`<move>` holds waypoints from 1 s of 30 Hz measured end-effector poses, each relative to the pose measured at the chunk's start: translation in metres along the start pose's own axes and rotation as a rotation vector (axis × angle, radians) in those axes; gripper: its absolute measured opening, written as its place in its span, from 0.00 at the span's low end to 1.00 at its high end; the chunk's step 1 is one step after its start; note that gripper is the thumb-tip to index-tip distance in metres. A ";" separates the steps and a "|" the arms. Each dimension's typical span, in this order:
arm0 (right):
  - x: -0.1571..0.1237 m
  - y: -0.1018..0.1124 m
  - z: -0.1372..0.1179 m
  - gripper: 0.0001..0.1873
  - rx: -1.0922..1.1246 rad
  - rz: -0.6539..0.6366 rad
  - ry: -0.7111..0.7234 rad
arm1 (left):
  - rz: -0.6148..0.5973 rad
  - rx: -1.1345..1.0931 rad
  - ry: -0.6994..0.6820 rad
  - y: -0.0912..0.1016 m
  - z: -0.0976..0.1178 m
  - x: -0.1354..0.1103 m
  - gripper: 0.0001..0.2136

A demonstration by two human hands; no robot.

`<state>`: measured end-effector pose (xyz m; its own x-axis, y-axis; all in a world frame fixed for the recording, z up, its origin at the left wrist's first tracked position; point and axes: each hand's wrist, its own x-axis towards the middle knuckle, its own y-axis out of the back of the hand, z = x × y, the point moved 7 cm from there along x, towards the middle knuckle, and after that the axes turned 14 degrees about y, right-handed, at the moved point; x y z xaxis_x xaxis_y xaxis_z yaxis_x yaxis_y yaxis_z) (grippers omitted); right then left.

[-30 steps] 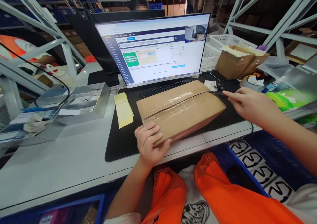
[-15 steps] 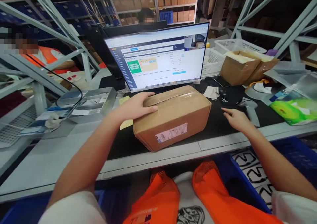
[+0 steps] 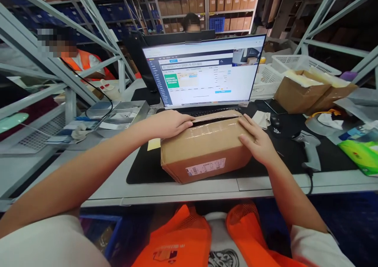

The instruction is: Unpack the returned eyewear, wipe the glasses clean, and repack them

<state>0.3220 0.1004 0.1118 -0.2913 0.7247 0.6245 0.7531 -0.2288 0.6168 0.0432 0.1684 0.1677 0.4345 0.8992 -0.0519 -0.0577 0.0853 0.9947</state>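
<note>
The right hand [image 3: 258, 141], off to the side half a second ago, now rests on the cardboard box [image 3: 206, 149], whose top seam gapes open.

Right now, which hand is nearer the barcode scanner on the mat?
Right. The right hand rests on the right end of the cardboard box, on the side toward the scanner but apart from it. The left hand lies on the box's top left, farther away.

Grey counter [image 3: 339, 182] carrying a black mat [image 3: 141, 168], a metal tray [image 3: 124, 115], a monitor [image 3: 203, 72] and an open carton [image 3: 298, 95]
</note>
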 end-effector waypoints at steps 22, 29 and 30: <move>-0.059 0.044 -0.046 0.56 -0.197 0.351 0.399 | -0.079 -0.035 0.173 -0.011 -0.070 0.102 0.30; -0.101 0.045 -0.055 0.31 -0.274 0.364 0.541 | 0.200 -0.132 0.304 -0.031 -0.084 0.090 0.28; -0.110 0.037 -0.051 0.28 -0.255 0.352 0.527 | 0.207 -0.144 0.308 -0.033 -0.086 0.093 0.27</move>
<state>0.3519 -0.0207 0.0903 -0.3514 0.1807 0.9186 0.7119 -0.5857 0.3875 0.0083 0.2857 0.1228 0.1121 0.9884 0.1026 -0.2506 -0.0718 0.9654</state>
